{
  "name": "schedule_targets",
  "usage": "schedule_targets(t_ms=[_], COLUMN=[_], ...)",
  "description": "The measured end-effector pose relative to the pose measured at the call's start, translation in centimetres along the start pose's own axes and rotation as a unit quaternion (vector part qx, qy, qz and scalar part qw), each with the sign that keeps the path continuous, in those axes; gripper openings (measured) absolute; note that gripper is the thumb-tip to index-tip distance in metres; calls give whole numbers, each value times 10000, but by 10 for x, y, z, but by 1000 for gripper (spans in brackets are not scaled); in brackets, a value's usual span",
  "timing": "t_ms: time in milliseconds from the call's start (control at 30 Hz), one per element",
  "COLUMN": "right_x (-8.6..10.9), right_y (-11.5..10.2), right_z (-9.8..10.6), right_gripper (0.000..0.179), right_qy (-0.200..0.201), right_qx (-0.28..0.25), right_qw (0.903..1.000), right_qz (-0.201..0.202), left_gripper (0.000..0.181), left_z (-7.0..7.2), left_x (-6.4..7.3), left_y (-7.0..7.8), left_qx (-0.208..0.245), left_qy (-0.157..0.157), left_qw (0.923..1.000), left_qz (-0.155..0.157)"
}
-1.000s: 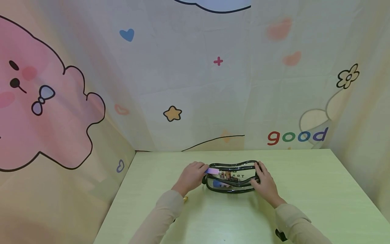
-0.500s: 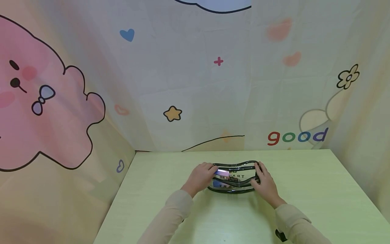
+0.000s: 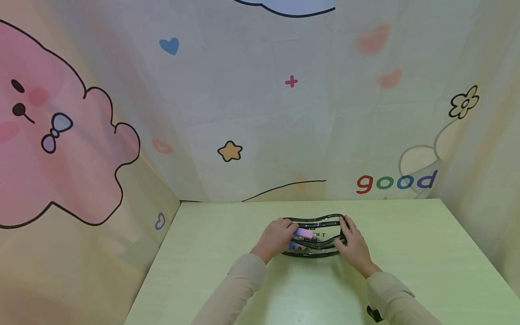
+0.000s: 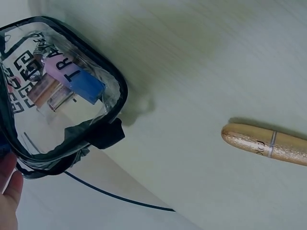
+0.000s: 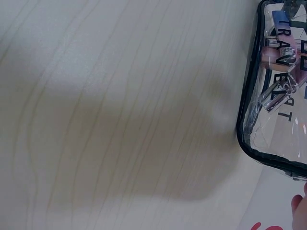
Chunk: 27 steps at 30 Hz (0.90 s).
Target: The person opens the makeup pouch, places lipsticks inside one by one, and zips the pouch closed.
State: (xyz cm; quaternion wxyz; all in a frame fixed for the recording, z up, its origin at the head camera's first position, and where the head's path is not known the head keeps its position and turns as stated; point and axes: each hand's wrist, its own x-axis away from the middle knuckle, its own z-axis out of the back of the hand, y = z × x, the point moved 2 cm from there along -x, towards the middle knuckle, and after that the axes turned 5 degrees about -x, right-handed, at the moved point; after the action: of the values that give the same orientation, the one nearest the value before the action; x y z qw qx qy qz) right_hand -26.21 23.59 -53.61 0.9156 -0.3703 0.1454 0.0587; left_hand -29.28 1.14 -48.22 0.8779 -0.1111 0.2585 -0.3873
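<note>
A clear toiletry pouch [image 3: 313,255] with black piping and printed letters stands on the table. My left hand [image 3: 274,239] reaches over its left end and pinches a pink-purple cosmetic tube [image 3: 304,233], whose far end lies within the pouch's opening. The pouch's right end is gripped by my right hand [image 3: 355,248], thumb on the near side. Through the clear wall in the left wrist view, a pink-and-blue tube [image 4: 86,86] shows among other small cosmetics. Only fingertips [image 4: 14,184] of the left hand appear there, and the tube they pinch is mostly out of sight.
A gold cosmetic tube [image 4: 264,143] lies on the table in the left wrist view; the left arm covers it in the head view. Beside the right sleeve is a small black object [image 3: 374,313]. A printed cloth [image 3: 260,113] hangs behind the table [image 3: 426,253].
My left hand has moved to the right with the pink-purple tube, bringing it further over the pouch. The right hand and the pouch have stayed in place.
</note>
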Motion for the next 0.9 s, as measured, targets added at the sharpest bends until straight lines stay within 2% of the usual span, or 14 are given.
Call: schedule_targets(t_ms=[133,367,600,900], right_x=[0,-1,-1,-1], right_y=[1,1,0,2], right_z=[0,-1,0,-1], right_gripper=[65,65,65,66], right_qy=[-4,-1,22,16], right_qx=[10,4,-2,46], right_qw=[10000,10000,10000,10000], right_qz=[11,-28,-12,-21], left_gripper=[17,21,23,24], left_z=[-1,-2,1,0], left_x=[-3,-9,-13,-17], left_y=[4,11,17,23], left_qx=[33,-25,11,-278], left_qy=[-16,-434,-411,-459], left_qw=[10000,9989,9985,9977], left_qz=[76,201,348,410])
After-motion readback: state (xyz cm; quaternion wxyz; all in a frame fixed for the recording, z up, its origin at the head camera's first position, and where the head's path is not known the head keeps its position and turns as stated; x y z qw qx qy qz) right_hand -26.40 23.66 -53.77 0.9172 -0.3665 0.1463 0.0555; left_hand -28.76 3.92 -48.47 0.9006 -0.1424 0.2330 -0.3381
